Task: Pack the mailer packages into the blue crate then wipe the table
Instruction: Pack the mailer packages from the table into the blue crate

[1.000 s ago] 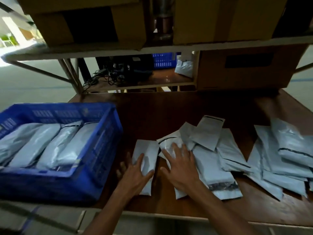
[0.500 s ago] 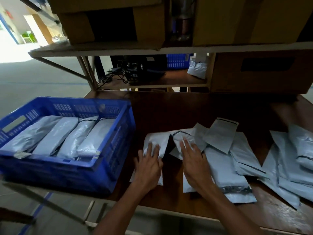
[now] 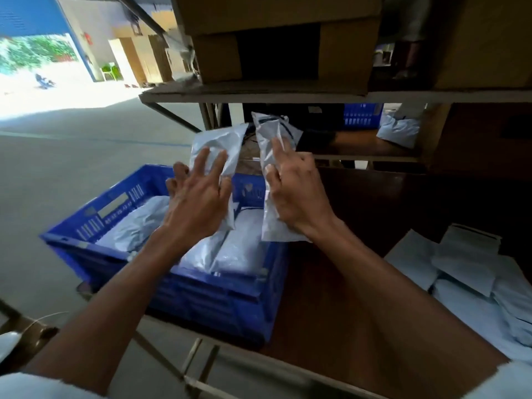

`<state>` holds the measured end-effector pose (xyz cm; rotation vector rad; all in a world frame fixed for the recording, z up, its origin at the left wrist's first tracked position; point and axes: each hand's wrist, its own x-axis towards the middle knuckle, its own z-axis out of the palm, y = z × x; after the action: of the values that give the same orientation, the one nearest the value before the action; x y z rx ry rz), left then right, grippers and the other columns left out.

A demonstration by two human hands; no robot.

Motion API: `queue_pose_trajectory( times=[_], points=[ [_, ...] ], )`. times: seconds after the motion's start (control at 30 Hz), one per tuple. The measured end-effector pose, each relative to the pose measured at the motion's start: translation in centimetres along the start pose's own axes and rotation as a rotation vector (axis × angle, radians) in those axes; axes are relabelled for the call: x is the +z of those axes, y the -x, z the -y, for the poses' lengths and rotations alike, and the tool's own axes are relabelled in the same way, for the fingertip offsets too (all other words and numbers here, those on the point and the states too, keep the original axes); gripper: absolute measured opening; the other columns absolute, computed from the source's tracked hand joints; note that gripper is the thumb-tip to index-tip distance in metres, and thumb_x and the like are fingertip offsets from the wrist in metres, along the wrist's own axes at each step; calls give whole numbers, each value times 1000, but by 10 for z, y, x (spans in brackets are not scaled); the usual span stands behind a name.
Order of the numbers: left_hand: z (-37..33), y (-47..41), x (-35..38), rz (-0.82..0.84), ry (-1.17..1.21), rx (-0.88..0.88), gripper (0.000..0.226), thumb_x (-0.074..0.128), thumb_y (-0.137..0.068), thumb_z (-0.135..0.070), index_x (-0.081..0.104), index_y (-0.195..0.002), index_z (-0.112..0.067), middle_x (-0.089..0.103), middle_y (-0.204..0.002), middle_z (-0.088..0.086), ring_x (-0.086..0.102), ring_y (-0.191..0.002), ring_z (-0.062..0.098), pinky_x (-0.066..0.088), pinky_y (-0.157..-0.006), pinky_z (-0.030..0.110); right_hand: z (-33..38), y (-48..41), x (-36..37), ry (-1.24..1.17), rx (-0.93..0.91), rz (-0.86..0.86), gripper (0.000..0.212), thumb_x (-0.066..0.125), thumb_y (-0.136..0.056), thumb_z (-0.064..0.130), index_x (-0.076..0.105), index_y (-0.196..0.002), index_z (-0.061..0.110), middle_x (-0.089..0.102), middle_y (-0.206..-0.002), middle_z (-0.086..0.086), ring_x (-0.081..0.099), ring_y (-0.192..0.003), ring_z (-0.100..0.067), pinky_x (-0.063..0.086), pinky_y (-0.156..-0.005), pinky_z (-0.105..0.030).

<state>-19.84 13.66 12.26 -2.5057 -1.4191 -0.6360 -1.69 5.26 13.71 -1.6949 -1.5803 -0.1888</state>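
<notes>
Holding one mailer apiece, both hands are now up off the table and over the blue crate. Grip of the left hand: fingers spread across the face of the left mailer, thumb hidden behind it, so I judge it a pinch. Grip of the right hand: fingers curled round the edge of the right mailer, index finger laid along it.

Half a second ago both hands lay flat on these packs on the table; since then they have lifted and swung left.

The blue crate sits at the table's left end, with a row of packed mailers lying side by side in it.

Judgement: this is the drop-in step, with two more about to join the row. A loose pile remains on the table at right, well apart from the crate, so packing is unfinished and wiping is not yet due.
</notes>
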Motion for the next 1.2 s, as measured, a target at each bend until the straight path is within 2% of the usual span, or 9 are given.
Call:
queue_pose_trajectory(
  times=[0.1, 0.23, 0.37, 0.47, 0.53, 0.63, 0.8, 0.97, 1.2],
  points=[
    [55, -6, 28, 171, -86, -2, 65, 6, -96, -51, 28, -153, -29, 9, -167, 1, 25, -138, 39, 34, -90, 60, 31, -17, 46, 68, 42, 110, 53, 32, -99, 31, 39, -147, 11, 44, -150, -5, 47, -121, -32, 41, -103, -46],
    [78, -1, 61, 354, -118, 169, 32, 45, -100, -27, 51, -130, -16, 23, -161, 13, 25, -138, 52, 36, -93, 74, 48, -7, 102, 204, 257, 301, 57, 37, -100, 34, 30, -151, 9, 36, -155, -6, 32, -135, -35, 33, -109, -53],
    [85, -4, 93, 600, -72, 165, 65, 8, -92, -51, 28, -148, -27, 2, -165, 8, 11, -143, 47, 30, -102, 69, 41, 12, 135, 312, 450, 481, 66, 30, -102, 43, 15, -157, 10, 13, -165, -11, 17, -145, -38, 15, -116, -55],
    [77, -7, 97, 756, -116, 322, 52, 15, -105, -41, 15, -156, -33, 1, -165, 6, 5, -148, 42, 19, -112, 67, 32, 15, 142, 221, 618, 629, 68, 23, -103, 48, 0, -160, 18, -6, -167, -10, -3, -152, -35, -2, -119, -56],
    [82, -14, 105, 794, -123, 340, 55, 13, -104, -49, 8, -157, -37, -4, -168, 2, -1, -151, 40, 13, -113, 69, 27, 11, 139, 226, 639, 663, 69, 23, -103, 49, -3, -160, 22, -11, -167, -8, -10, -152, -35, -6, -119, -55],
    [95, -32, 123, 799, -101, 243, 94, -15, -71, -81, -3, -157, -43, -17, -168, 2, -13, -152, 41, 7, -112, 74, 23, 8, 136, 248, 617, 668, 69, 23, -104, 49, -10, -159, 26, -18, -166, -5, -17, -151, -34, -8, -119, -54],
    [89, -23, 128, 883, -119, 301, 74, 19, -98, -66, -13, -158, -37, -24, -165, 7, -20, -150, 44, 7, -115, 72, 19, 20, 151, 335, 589, 756, 69, 20, -104, 51, -17, -157, 28, -27, -163, -4, -25, -149, -34, -13, -119, -55],
    [82, -13, 129, 926, -113, 238, 77, 17, -100, -66, -25, -155, -32, -29, -163, 13, -19, -150, 43, 5, -118, 65, 14, 26, 157, 365, 589, 798, 67, 18, -104, 50, -21, -155, 30, -32, -161, -3, -28, -148, -34, -13, -120, -54],
    [80, -12, 132, 917, -135, 252, 76, 15, -100, -66, -25, -155, -31, -27, -163, 12, -17, -151, 41, 6, -119, 64, 11, 26, 163, 358, 603, 838, 68, 21, -104, 49, -21, -155, 32, -34, -160, -2, -30, -147, -34, -15, -118, -54]
  ],
)
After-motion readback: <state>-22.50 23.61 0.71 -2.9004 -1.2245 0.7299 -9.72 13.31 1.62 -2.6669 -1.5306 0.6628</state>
